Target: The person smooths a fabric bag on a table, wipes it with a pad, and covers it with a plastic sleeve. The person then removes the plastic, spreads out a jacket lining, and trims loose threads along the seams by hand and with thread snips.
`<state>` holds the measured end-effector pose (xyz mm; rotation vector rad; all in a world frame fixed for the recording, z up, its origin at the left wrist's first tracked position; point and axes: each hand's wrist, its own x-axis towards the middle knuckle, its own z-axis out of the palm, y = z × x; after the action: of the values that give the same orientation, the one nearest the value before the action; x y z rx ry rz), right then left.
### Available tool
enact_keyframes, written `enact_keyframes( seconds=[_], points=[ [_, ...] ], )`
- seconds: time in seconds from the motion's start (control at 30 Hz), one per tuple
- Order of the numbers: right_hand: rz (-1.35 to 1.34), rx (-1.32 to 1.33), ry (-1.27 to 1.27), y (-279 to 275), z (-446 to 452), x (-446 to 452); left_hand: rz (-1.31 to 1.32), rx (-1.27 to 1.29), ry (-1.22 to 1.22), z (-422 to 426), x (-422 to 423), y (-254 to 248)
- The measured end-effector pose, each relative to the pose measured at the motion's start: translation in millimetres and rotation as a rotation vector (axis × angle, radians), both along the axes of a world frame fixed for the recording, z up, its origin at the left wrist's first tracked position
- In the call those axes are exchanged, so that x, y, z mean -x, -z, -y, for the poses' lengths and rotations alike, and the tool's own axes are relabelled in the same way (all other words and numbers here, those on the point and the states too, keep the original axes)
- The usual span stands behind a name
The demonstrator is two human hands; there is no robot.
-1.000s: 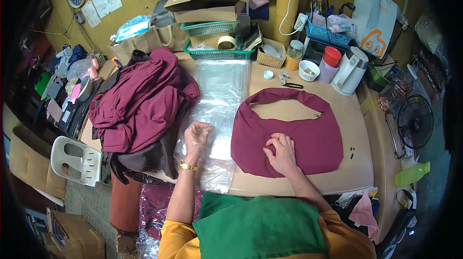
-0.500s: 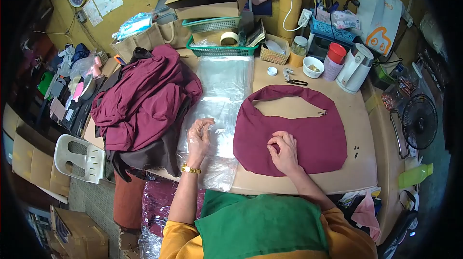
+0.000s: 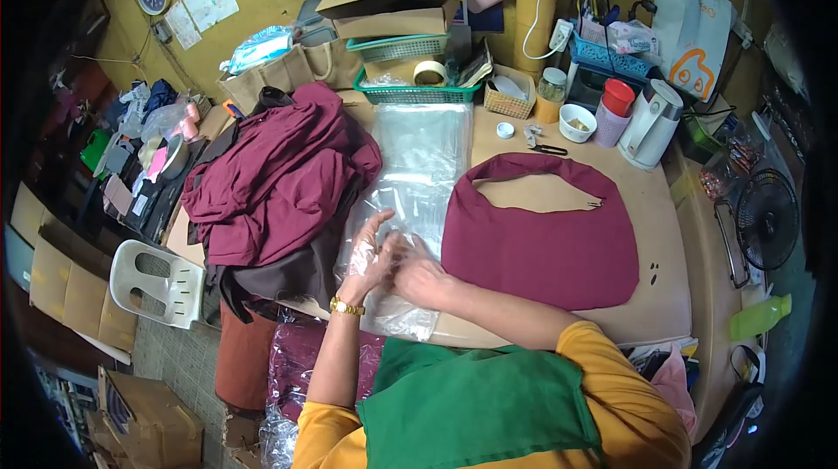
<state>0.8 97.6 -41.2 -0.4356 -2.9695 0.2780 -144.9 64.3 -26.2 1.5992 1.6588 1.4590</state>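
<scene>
A stack of clear plastic bags (image 3: 419,142) lies in the middle of the table. Over its near part, thin film wraps about my left hand (image 3: 368,261), whose index finger points up while the others curl on the plastic. My right hand (image 3: 421,281) meets it there, its fingers closed at the film; the tips are blurred and partly covered. To the right, a maroon shoulder bag (image 3: 541,255) lies flat, its strap looped away from me. Left of the plastic is a heap of maroon fabric bags (image 3: 271,181) with dark cloth underneath.
Green baskets (image 3: 415,95) with a cardboard box on top stand at the back. Nearby are a jar (image 3: 550,95), a white bowl (image 3: 576,123), a red cup (image 3: 617,98), a white kettle (image 3: 650,124) and thread snips (image 3: 548,150). A white stool (image 3: 157,284) stands at left.
My right hand has left the maroon shoulder bag and moved left to the plastic beside my left hand. My left hand's fingers have opened somewhat. The whole view has shifted slightly.
</scene>
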Motion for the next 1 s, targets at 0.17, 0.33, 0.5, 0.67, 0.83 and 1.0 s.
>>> enact_keyframes(
  seconds=[0.17,0.33,0.5,0.67,0.83,1.0],
  points=[
    [0.117,0.052,0.047,-9.0,25.7,-16.0,-0.514,0.082,-0.003,21.9,31.3,20.7],
    [0.032,-0.025,0.036,8.2,35.6,-17.9,-0.094,0.153,-0.148,9.3,20.5,12.6],
    [-0.081,0.000,0.024,13.0,39.6,-22.4,-0.150,0.029,-0.031,8.5,39.9,37.9],
    [-0.028,0.078,0.004,3.1,39.4,-17.5,-0.096,0.103,-0.161,3.6,35.3,31.6],
    [0.050,-0.015,0.149,5.7,19.9,-0.2,0.110,0.119,0.084,6.4,32.6,21.9],
    [0.158,-0.012,0.079,-14.6,19.7,-10.8,-0.361,-0.044,0.012,4.7,45.1,41.0]
  ],
)
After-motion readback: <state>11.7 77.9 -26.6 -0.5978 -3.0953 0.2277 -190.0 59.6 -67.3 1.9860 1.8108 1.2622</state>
